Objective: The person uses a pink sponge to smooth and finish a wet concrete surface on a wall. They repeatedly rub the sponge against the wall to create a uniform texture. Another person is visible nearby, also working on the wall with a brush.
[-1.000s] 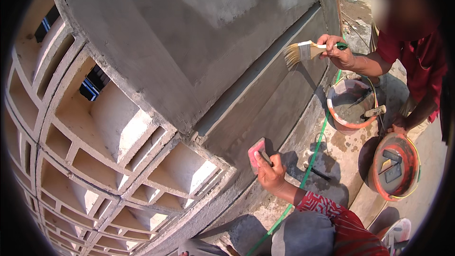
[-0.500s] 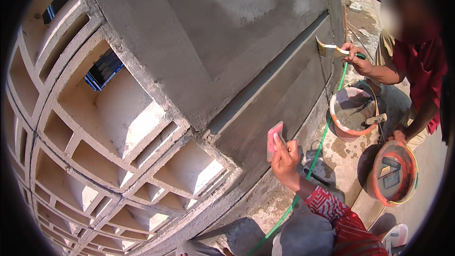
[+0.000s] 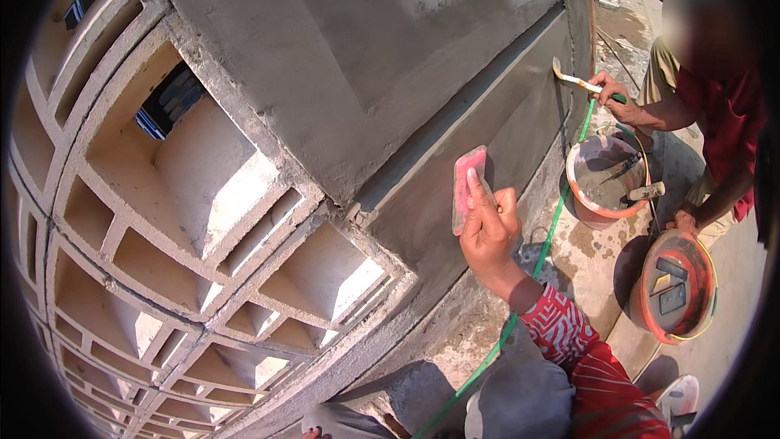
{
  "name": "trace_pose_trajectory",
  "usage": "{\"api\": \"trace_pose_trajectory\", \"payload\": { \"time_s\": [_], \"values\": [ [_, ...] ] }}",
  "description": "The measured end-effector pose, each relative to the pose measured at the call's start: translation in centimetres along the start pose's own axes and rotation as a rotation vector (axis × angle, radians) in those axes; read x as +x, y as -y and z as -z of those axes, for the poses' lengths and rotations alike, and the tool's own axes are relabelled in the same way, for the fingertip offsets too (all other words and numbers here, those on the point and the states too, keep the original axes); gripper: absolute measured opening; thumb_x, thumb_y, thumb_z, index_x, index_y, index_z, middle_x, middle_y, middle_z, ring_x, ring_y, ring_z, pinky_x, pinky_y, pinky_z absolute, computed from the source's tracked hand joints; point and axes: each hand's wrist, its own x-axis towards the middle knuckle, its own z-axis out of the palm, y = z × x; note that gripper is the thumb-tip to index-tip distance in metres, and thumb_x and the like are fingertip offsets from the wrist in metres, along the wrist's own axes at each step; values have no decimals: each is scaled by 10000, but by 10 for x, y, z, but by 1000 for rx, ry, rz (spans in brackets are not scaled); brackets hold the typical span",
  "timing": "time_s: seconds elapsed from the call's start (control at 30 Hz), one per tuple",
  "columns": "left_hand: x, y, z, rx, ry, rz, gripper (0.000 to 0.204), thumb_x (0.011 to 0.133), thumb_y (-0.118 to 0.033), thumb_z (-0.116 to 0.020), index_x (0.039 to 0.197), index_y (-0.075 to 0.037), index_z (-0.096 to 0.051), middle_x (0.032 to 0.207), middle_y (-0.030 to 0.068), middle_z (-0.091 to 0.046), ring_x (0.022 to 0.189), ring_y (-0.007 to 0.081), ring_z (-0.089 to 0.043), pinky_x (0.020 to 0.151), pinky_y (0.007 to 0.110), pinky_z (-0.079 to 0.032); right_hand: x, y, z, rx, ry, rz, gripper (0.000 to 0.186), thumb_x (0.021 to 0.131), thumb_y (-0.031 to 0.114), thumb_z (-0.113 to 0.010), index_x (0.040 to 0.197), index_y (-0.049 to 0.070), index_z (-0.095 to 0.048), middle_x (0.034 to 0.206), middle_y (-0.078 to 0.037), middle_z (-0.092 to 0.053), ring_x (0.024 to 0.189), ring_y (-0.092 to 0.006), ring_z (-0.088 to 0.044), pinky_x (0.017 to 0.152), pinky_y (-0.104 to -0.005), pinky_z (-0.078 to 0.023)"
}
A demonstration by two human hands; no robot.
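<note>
My right hand (image 3: 491, 236) is closed round a flat pink rectangular pad (image 3: 470, 189), its index finger stretched along the pad. The pad is at the smooth grey plaster band (image 3: 496, 154) below a ledge in the wall; whether it touches the plaster I cannot tell. Only a sliver of my left hand (image 3: 311, 433) shows at the lower edge beside my grey-clad knee, its fingers mostly out of sight. Farther along the same band, a co-worker's hand (image 3: 613, 91) holds a paintbrush (image 3: 578, 81) with its bristles against the plaster.
Pale concrete lattice blocks (image 3: 203, 268) fill the left side. A green hose or strap (image 3: 546, 252) runs along the wall's foot. An orange bucket (image 3: 605, 215) with grey contents stands near the co-worker; another orange bucket (image 3: 650, 321) holds dark flat tools, with the co-worker's other hand at its rim.
My right hand and the pink pad have moved up the plaster band, toward the ledge. The co-worker's brush has turned more edge-on and shifted slightly. My view has tilted a little.
</note>
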Motion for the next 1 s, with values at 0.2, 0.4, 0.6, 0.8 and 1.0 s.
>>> {"api": "trace_pose_trajectory", "payload": {
  "time_s": [0.2, 0.4, 0.6, 0.8, 1.0],
  "values": [
    [16, -5, 2, 82, 50, -118, 449, 944, -70, -584, 1341, 79, -435, 1446, 292, -430, 1338, 363, -457, 1084, 483, -408, -71, -31, 14, -56, 77, 162, 575, 824, -1, -677, 1359, 210, -685, 800, -50, -419, 605, -202, -481, 479, -337, -414],
    [-5, 0, 0, -163, 34, 178, 400, 969, -92, -584, 1312, 80, -474, 1437, 286, -453, 1306, 365, -473, 1058, 484, -416, -20, 24, 1, 28, 82, 216, 573, 805, 11, -698, 1339, 220, -700, 817, -39, -433, 607, -183, -490, 458, -339, -427],
    [21, -36, 18, 183, 128, -155, 476, 982, -46, -563, 1414, 52, -388, 1530, 270, -376, 1325, 325, -460, 1071, 448, -425, -41, -42, 16, -77, 26, 7, 551, 854, -70, -628, 1366, 128, -666, 780, -68, -463, 632, -229, -470, 534, -349, -436],
    [-2, -1, -5, -207, 75, 152, 540, 983, -59, -565, 1447, 86, -331, 1554, 287, -355, 1402, 348, -412, 1128, 451, -385, -36, 34, 10, 35, 137, 354, 583, 794, 4, -711, 1316, 262, -717, 779, -30, -382, 605, -184, -495, 496, -315, -454],
    [0, 0, -5, -45, 23, -40, 516, 964, -49, -576, 1427, 76, -383, 1493, 300, -412, 1385, 372, -436, 1125, 466, -388, -12, -48, 11, -55, -62, -27, 571, 825, -43, -663, 1356, 167, -679, 815, -62, -459, 588, -208, -461, 486, -345, -413]
  ]
}}
